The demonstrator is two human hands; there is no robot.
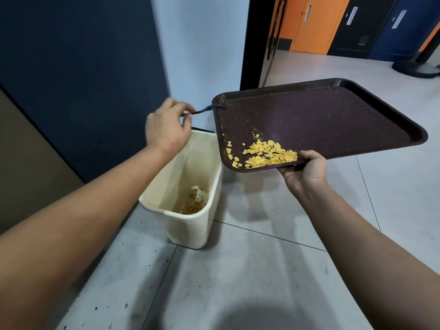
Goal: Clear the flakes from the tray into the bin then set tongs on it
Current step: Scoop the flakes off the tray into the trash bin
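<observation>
The right hand [303,171] grips the near edge of the dark brown tray [333,120], thumb curled over the rim and fingers underneath, holding it in the air tilted down toward its left end. The yellow flakes [269,154] have gathered in the tray's near-left corner, touching the rim just to the left of that thumb, with a few loose crumbs strung along the left edge.

The left hand [167,127] pinches a thin dark utensil [204,109], which looks like a small fork though it is blurred. The utensil's long axis runs from the fingers toward three o'clock, and its tip reaches over the tray's far-left corner.

The cream bin [183,186] stands on the tiled floor [262,270] below the left hand, at about seven o'clock from the flake pile, its mouth open and some crumbs already at the bottom. The tray's left end hangs above the bin's right rim.

The pile lies at about four o'clock from the utensil's tip, so a sweep would probably have to pull toward the near-left corner and over the edge. The left hand is the nearer one for that job. No tongs are visible.
</observation>
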